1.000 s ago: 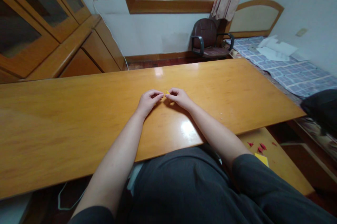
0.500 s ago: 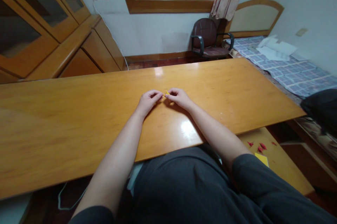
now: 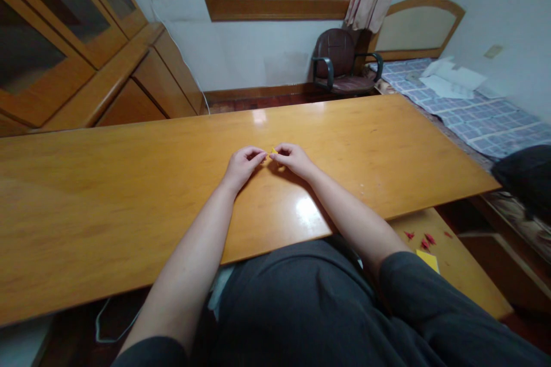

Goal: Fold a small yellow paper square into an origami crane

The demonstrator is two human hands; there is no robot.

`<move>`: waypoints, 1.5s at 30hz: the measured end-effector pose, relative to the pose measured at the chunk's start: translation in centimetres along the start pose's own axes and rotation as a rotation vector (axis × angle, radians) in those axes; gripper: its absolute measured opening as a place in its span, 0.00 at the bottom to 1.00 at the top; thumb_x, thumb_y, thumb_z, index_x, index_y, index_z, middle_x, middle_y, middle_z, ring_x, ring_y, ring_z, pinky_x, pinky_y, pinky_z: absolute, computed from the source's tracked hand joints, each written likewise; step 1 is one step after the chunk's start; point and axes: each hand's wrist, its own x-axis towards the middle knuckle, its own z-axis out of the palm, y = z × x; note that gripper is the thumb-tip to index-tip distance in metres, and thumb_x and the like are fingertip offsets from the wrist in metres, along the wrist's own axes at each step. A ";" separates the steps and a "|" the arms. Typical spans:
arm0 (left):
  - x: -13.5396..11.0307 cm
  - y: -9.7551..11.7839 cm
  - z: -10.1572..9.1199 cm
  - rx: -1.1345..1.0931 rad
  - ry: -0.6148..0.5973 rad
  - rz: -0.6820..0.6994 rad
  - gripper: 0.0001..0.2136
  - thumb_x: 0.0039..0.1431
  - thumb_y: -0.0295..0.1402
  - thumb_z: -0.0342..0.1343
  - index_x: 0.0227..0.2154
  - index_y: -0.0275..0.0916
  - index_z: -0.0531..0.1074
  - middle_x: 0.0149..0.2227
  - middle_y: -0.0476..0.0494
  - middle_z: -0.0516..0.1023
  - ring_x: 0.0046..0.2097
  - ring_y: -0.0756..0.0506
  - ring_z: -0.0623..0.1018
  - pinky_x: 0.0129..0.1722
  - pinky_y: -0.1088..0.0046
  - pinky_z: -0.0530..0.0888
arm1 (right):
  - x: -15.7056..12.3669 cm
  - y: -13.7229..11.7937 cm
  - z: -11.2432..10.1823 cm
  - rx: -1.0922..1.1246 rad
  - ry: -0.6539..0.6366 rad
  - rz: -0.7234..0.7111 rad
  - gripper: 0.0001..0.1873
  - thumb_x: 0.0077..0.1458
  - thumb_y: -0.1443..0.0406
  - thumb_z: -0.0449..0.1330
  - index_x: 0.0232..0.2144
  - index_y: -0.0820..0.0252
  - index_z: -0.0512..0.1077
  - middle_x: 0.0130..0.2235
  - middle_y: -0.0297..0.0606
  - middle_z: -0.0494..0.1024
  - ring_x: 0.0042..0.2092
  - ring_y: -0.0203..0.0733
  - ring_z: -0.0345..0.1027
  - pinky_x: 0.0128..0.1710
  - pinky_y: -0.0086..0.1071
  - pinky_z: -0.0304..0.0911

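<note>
Between the far and near edges of the wooden worktop (image 3: 129,200), in the head view, a small yellow paper piece (image 3: 274,151) sits at the right hand's (image 3: 293,158) fingertips, pinched between thumb and finger. The left hand (image 3: 244,167) meets it from the other side, thumb and fingers drawn together; whether they grip the piece, I cannot tell. Beyond the worktop's near edge, toward its right corner, small red pieces (image 3: 429,239) and a yellow sheet (image 3: 427,261) lie on a lower board (image 3: 469,284).
</note>
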 end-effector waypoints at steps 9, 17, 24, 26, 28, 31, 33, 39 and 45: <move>-0.2 0.3 -0.1 0.232 0.030 0.132 0.11 0.61 0.41 0.56 0.30 0.40 0.76 0.31 0.45 0.76 0.35 0.45 0.76 0.37 0.71 0.71 | 0.0 0.0 0.0 -0.004 -0.014 0.000 0.21 0.45 0.50 0.67 0.27 0.63 0.70 0.24 0.30 0.70 0.26 0.32 0.62 0.27 0.27 0.58; -0.4 1.0 0.1 0.277 0.031 0.168 0.11 0.63 0.40 0.54 0.31 0.40 0.74 0.31 0.46 0.74 0.33 0.47 0.76 0.38 0.71 0.72 | 0.1 0.2 -0.1 0.010 -0.006 0.001 0.20 0.45 0.51 0.66 0.27 0.63 0.71 0.24 0.31 0.71 0.27 0.33 0.63 0.27 0.27 0.58; -0.5 0.9 0.1 0.082 0.017 0.085 0.14 0.63 0.45 0.54 0.33 0.38 0.75 0.35 0.45 0.76 0.32 0.49 0.77 0.33 0.73 0.75 | 0.3 0.6 -0.2 0.031 0.007 0.008 0.20 0.44 0.51 0.67 0.27 0.63 0.71 0.24 0.30 0.70 0.26 0.32 0.63 0.26 0.26 0.59; -0.4 0.7 0.1 0.069 0.013 0.073 0.14 0.61 0.45 0.56 0.32 0.38 0.74 0.33 0.45 0.76 0.31 0.49 0.78 0.34 0.73 0.74 | 0.2 0.6 -0.2 0.039 0.008 0.010 0.20 0.44 0.51 0.67 0.27 0.63 0.71 0.24 0.30 0.70 0.26 0.32 0.62 0.26 0.26 0.59; -0.4 0.5 0.1 0.063 0.007 0.067 0.13 0.60 0.44 0.58 0.32 0.38 0.74 0.32 0.45 0.76 0.31 0.48 0.78 0.34 0.73 0.74 | 0.2 0.6 -0.1 0.039 0.002 0.004 0.20 0.45 0.51 0.67 0.27 0.63 0.71 0.24 0.30 0.70 0.27 0.32 0.62 0.26 0.26 0.60; -0.3 0.2 0.1 0.058 0.006 0.064 0.12 0.58 0.43 0.59 0.32 0.38 0.74 0.32 0.46 0.77 0.31 0.48 0.79 0.34 0.73 0.74 | 0.1 0.6 -0.1 0.018 -0.012 -0.012 0.20 0.46 0.51 0.66 0.28 0.63 0.71 0.25 0.31 0.70 0.27 0.32 0.63 0.25 0.25 0.60; -0.3 0.1 0.1 0.048 0.006 0.063 0.11 0.58 0.42 0.59 0.32 0.38 0.74 0.32 0.46 0.77 0.31 0.48 0.79 0.34 0.72 0.74 | 0.1 0.6 -0.1 0.005 -0.017 -0.016 0.20 0.47 0.51 0.66 0.28 0.63 0.71 0.25 0.31 0.71 0.27 0.33 0.63 0.26 0.25 0.60; -0.3 0.2 -0.1 0.035 0.009 0.070 0.09 0.56 0.40 0.60 0.31 0.39 0.75 0.32 0.46 0.77 0.31 0.48 0.78 0.34 0.72 0.73 | 0.2 0.8 -0.2 0.002 -0.026 -0.023 0.20 0.47 0.51 0.66 0.28 0.63 0.71 0.25 0.31 0.72 0.27 0.32 0.64 0.26 0.25 0.60; -0.3 -0.2 -0.2 0.120 0.045 0.085 0.09 0.55 0.39 0.59 0.29 0.39 0.75 0.30 0.46 0.77 0.32 0.48 0.76 0.34 0.72 0.72 | 0.3 1.3 -0.3 0.004 -0.049 -0.031 0.19 0.49 0.51 0.66 0.29 0.63 0.73 0.26 0.32 0.72 0.26 0.32 0.64 0.25 0.25 0.60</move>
